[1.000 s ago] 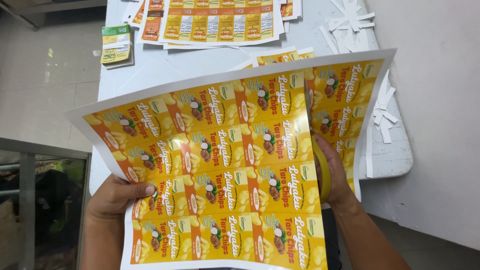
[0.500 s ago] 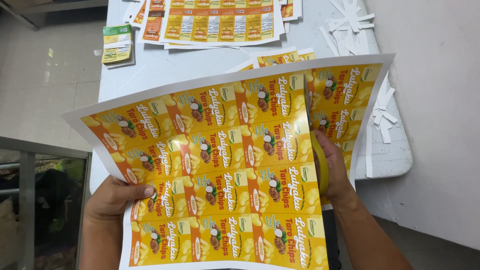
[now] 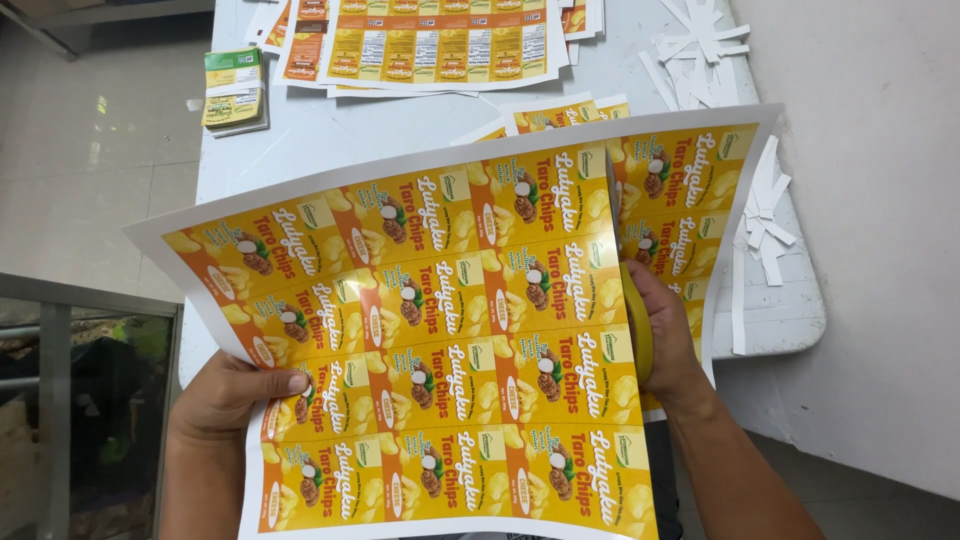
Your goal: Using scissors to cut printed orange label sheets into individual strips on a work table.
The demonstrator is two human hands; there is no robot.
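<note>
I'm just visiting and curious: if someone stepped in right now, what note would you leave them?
Left hand: thumb pinching the left edge of the printed label sheet, held up over the white table.
Right hand: at a cut running down the sheet's right part, with a yellow-handled tool in its grip.
Done: that cut reaches about halfway down.
Left: the labels remain joined in one sheet.
Nearby: more printed sheets, white paper strips, a small stack of labels.

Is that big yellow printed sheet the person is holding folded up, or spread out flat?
Spread out, but not whole. The printed sheet is held open between the left hand and right hand, with a cut running up its right part.
</note>
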